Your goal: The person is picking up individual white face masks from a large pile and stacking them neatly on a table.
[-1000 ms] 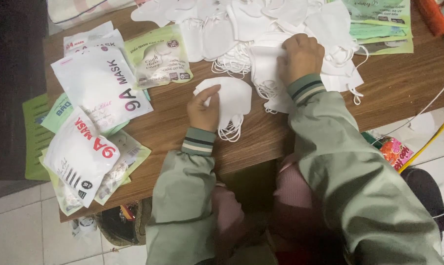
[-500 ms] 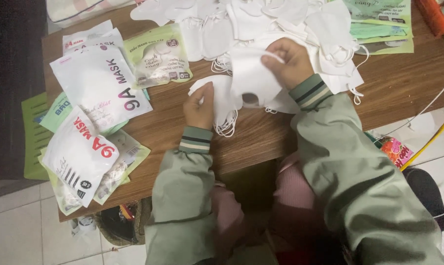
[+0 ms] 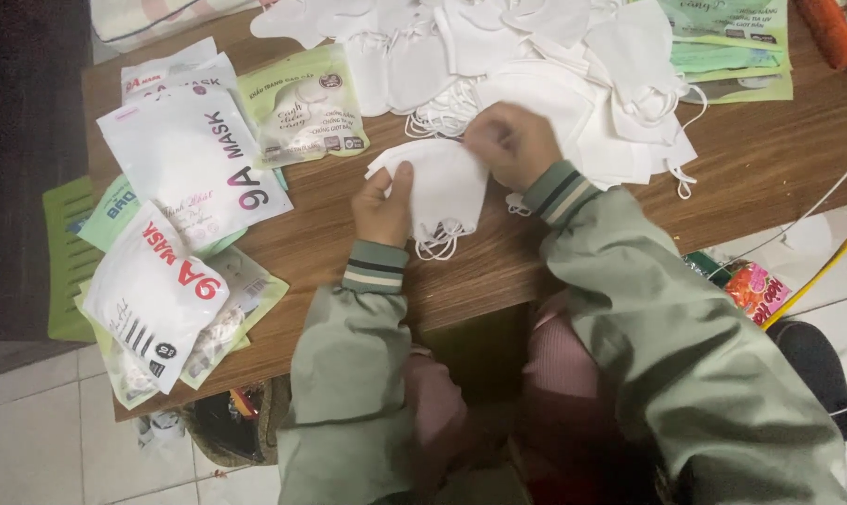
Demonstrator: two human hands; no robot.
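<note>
Head view: left hand [image 3: 383, 208] and right hand [image 3: 512, 143], each grip pinched on white folded mask [image 3: 439, 183].

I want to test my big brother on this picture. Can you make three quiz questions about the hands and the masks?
1. True or false: both hands touch the folded white fabric mask.
2. Which hand grips the mask's near left edge: left or right?
3. The loose pile of white masks lies where: A. on the tiled floor; B. at the far side of the brown wooden table?

Key: 1 true; 2 left, while the right hand holds the top; 3 B.
</note>
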